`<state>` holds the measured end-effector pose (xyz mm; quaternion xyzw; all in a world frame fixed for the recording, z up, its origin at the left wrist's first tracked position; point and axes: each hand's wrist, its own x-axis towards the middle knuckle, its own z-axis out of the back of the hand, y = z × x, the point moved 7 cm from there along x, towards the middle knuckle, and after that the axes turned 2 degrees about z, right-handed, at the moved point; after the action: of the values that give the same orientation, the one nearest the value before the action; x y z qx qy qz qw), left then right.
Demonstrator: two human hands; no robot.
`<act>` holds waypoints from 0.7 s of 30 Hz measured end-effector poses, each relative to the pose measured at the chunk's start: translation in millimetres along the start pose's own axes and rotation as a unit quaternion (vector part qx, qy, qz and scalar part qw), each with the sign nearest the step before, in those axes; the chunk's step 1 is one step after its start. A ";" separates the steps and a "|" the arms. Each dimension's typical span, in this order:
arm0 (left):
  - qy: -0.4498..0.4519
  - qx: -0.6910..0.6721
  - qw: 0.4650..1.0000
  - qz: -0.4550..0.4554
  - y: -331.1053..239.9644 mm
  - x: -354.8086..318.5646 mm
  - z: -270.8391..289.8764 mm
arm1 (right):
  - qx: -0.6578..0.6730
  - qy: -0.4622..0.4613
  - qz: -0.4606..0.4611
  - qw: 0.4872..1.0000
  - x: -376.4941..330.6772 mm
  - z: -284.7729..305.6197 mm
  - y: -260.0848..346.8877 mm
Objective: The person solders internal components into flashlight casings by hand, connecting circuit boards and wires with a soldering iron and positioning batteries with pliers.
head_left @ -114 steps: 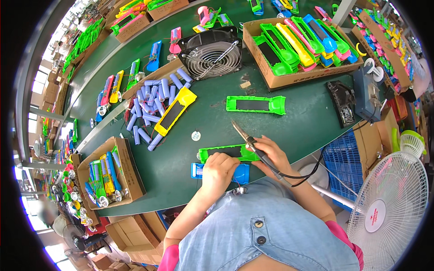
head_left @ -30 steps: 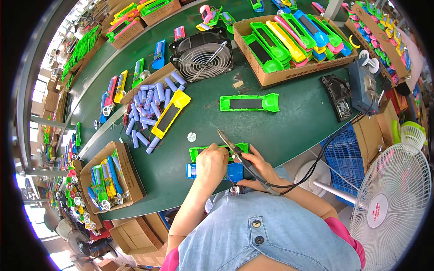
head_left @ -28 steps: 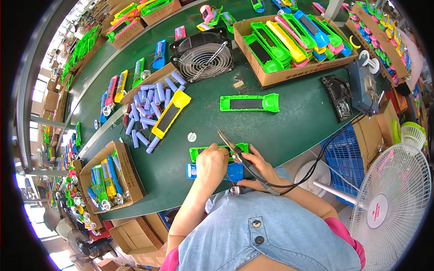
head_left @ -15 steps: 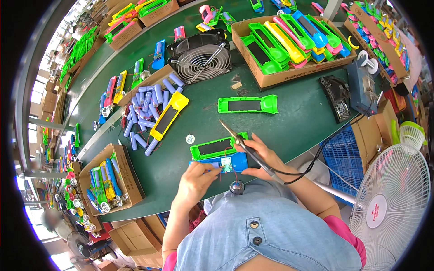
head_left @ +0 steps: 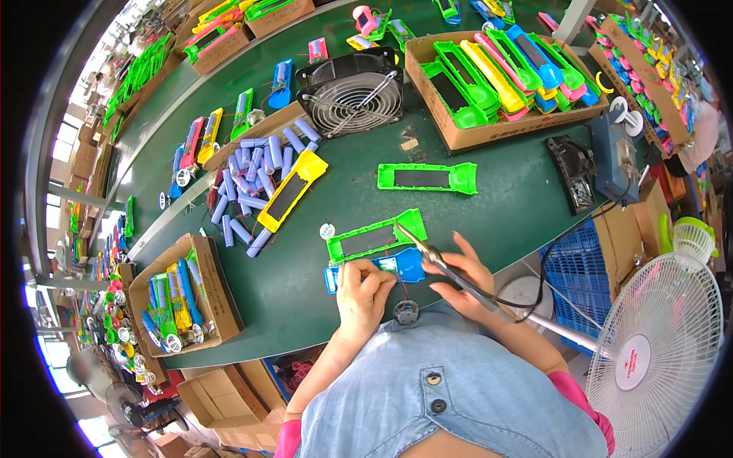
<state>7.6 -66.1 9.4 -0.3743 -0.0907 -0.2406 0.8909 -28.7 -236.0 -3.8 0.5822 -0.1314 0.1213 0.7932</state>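
Observation:
A blue plastic casing (head_left: pixel 412 264) lies near the table's front edge, with a small circuit board (head_left: pixel 389 265) and thin red wires on it. My left hand (head_left: pixel 362 299) is closed in a pinch over the casing, beside the board; what the fingertips hold is hidden. In my right hand (head_left: pixel 467 284) is a soldering iron (head_left: pixel 450 270), slanting up and left, its tip above an open green casing (head_left: pixel 370 236). That green casing lies just beyond the blue one. A round, dark-rimmed part (head_left: pixel 406 311) sits at the table edge below the board, joined by red wire.
Purple battery cells (head_left: pixel 256 168) are heaped at left beside a yellow casing (head_left: pixel 292 191). Another green casing (head_left: pixel 427 178) lies beyond. Cartons of casings (head_left: pixel 496 133) (head_left: pixel 221 313) stand far right and left. A metal-grilled fan (head_left: pixel 353 103) stands behind; a white fan (head_left: pixel 657 336) is at right.
My left hand has shifted right along the blue casing toward the board, uncovering its left end. The soldering iron's tip has come down and right, over the nearer green casing.

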 end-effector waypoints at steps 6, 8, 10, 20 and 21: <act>0.015 -0.094 0.990 0.104 19.3 -0.9 5.1 | 0.027 -0.123 0.025 0.992 -35.7 8.1 4.8; 0.011 -0.089 0.991 0.096 18.7 0.5 4.4 | 0.100 -0.192 -0.007 0.976 -53.9 4.8 -17.4; 0.011 -0.080 0.992 0.094 18.8 1.1 3.4 | 0.184 -0.225 -0.076 0.954 -53.7 -1.9 -19.9; 0.000 -0.051 0.995 0.091 16.6 0.3 2.2 | 0.223 -0.232 -0.138 0.937 -55.8 -12.2 -34.3; 0.000 -0.051 0.994 0.091 16.6 -0.2 1.9 | 0.223 -0.232 -0.138 0.937 -55.7 -12.8 -35.0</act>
<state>15.8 -54.7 0.4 -0.4261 -0.0438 -0.1624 0.8889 -67.9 -236.2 -58.1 0.7686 -0.1997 -0.1016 0.5991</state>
